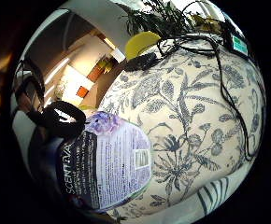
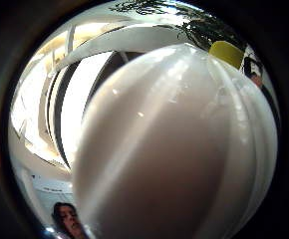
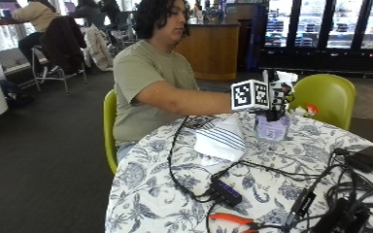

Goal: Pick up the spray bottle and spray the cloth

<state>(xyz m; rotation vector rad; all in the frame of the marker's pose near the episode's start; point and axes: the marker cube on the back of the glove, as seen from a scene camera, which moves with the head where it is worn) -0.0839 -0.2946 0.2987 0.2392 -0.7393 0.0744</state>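
Note:
A spray bottle [image 3: 272, 129] with a lilac body stands on the floral tablecloth in front of the person. My gloved right hand [image 3: 275, 112] is at its neck and top, fingers curled round it. The little finger side palm view is close on its lilac printed label [image 1: 107, 163]. The bottle's white head [image 2: 174, 149] fills the thumb side palm view. A white cloth [image 3: 220, 138] with blue stripes lies crumpled on the table just left of the bottle, and its striped edge [image 1: 215, 193] shows beside the bottle's base.
Black cables [image 3: 193, 174] run over the round table [image 3: 147, 194], with a small black box [image 3: 226, 192], orange-handled pliers [image 3: 233, 219] and a black device [image 3: 368, 158] near the front and right. A green chair [image 3: 325, 94] stands behind the bottle.

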